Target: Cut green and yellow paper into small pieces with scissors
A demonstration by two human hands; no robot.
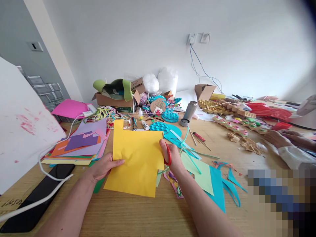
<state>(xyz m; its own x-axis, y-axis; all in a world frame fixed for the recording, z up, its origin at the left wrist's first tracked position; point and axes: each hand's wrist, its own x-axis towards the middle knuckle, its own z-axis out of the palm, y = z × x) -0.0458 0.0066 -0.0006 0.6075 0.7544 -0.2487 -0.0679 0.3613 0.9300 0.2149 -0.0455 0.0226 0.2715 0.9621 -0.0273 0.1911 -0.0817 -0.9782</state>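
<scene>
A yellow sheet of paper (pixel 138 158) is held up over the table, with notches along its top and lower right edges. My left hand (pixel 106 166) is closed on its left side, thumb lying on the front. At the right side of the sheet, my right hand (pixel 174 156) grips scissors with red handles (pixel 168 155). Their blades are mostly hidden; a small dark part shows by the paper's upper right corner. Just right of that hand lie a pale green sheet (pixel 197 171), a blue sheet (pixel 217 187) and green pipe cleaners (pixel 191 159).
Stacked coloured papers (pixel 81 144) and a black phone (pixel 39 197) with a white cable lie left. Behind stand a glue bottle (pixel 140 114), a grey thermos (pixel 189 113) and a cardboard box (pixel 115 98). Another person's hands (pixel 276 137) rest at right, near painted egg-carton pieces (pixel 230 125).
</scene>
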